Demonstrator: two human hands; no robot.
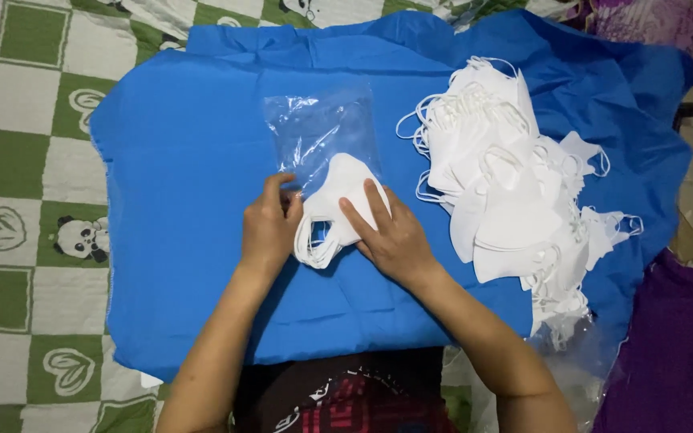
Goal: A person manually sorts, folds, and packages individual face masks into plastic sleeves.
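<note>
A clear plastic bag (318, 132) lies on a blue cloth (194, 160), its open end toward me. My left hand (269, 228) pinches the bag's near edge. A folded white face mask (338, 204) sits partly inside the bag's mouth, its ear loops trailing out below. My right hand (391, 236) presses flat on the mask with the fingers spread.
A large pile of white masks (515, 192) with loose ear loops lies to the right on the blue cloth. More clear plastic bags (579, 353) sit at the lower right. A green and white checked sheet (26, 160) is on the left, purple fabric (675, 353) on the right.
</note>
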